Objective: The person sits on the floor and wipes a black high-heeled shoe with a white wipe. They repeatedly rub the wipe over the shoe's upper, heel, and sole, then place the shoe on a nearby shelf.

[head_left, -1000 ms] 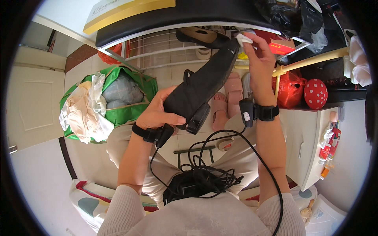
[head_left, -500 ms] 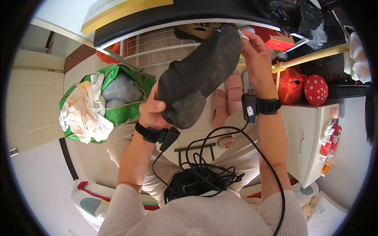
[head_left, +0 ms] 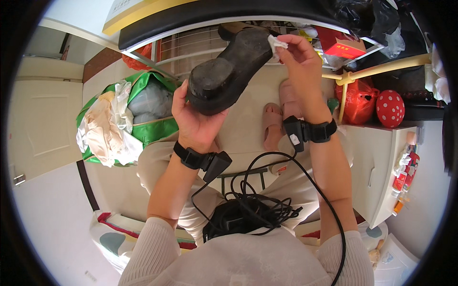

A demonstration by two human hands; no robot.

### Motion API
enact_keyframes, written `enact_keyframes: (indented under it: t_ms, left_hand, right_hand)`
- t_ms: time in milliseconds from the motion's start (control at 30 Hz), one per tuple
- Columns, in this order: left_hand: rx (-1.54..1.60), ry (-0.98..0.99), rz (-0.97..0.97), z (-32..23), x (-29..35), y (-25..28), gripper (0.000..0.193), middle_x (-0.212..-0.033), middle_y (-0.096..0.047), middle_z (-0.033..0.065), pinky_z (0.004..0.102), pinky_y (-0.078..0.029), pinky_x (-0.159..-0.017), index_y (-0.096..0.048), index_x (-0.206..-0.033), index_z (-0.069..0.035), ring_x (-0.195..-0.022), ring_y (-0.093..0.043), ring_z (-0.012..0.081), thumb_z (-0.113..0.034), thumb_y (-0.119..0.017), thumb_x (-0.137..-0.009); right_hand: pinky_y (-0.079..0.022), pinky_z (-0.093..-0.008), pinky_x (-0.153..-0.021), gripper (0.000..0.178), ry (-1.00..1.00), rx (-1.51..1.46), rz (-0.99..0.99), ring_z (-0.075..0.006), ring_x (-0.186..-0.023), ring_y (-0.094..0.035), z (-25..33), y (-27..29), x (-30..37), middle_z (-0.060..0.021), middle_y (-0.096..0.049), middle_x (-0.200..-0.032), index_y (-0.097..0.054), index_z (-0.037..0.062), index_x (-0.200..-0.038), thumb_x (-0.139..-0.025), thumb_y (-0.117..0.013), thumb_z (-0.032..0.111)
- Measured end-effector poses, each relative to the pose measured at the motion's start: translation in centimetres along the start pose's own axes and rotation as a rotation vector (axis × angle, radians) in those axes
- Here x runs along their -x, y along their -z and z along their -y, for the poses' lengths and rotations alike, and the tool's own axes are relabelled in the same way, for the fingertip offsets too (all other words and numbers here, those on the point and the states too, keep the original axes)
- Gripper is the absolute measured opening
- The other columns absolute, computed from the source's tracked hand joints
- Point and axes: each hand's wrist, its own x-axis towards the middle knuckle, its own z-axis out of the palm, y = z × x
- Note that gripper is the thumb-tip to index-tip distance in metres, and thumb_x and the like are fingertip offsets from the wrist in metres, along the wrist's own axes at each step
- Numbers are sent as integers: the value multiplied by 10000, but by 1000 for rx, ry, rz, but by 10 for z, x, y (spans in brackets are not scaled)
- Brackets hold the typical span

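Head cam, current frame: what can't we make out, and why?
In the head view:
Upper of the chunky-heeled black shoe: mostly hidden, sole faces camera.
Left hand: some fingers hidden behind that shoe.
Crumpled white tissue: partly covered by the right hand.
Second black shoe with tan insole: partly blocked by the held shoe.
White-and-yellow box: cut off by top edge.

Scene brightly lit by soft light; the long black bench (head_left: 229,10) is bowed by fisheye distortion, and all four corners are swallowed by black
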Motion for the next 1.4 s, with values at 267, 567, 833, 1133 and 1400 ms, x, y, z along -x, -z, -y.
enact_keyframes:
  t_ms: [267, 567, 833, 1133, 1400]
  left_hand:
    - [-38, -93, -134, 8, -6, -14, 498, -1407, -655, 99, 464, -450, -1162, -645, -1341, -77, -1313, -600, 289, -408, -667, -969]
    - [-49, -80, -122, 10, -10, -11, 478, -1386, -669, 103, 438, -461, -1157, -646, -1333, -64, -1294, -618, 279, -384, -668, -979]
    - [-21, -111, -198, 9, -14, -16, 427, -1324, -698, 81, 401, -511, -1111, -663, -1261, -70, -1246, -651, 247, -378, -700, -969]
    - [152, -30, -121, -4, -16, -5, 400, -1247, -732, 61, 329, -585, -1006, -660, -1223, -59, -1151, -704, 211, -359, -718, -964]
    - [182, 20, -68, 2, -9, -11, 337, -1245, -744, 56, 343, -622, -946, -696, -1209, -100, -1132, -723, 196, -330, -723, -964]
  right_hand:
    - [-537, -247, -878, 236, 43, 55, 90, -109, -966, -657, -17, -28, 26, -24, -698, -1100, -716, 27, -1166, -945, -690, -49]
    - [-548, -249, -863, 235, 109, 338, 26, -116, -935, -677, -17, -23, 18, -27, -655, -1064, -738, 33, -1154, -937, -695, -45]
    - [-540, -249, -881, 193, 178, 353, 209, -116, -991, -678, -20, -27, 26, -20, -705, -1070, -717, 41, -1119, -943, -698, -37]
    - [-569, -272, -859, 221, 18, -148, 60, -115, -956, -677, 6, -33, 31, -17, -669, -1024, -695, 18, -1102, -909, -695, -90]
    - [-572, -288, -767, 209, 294, 257, 123, -178, -876, -689, -23, -44, 31, -63, -669, -972, -718, 26, -944, -823, -659, -134]
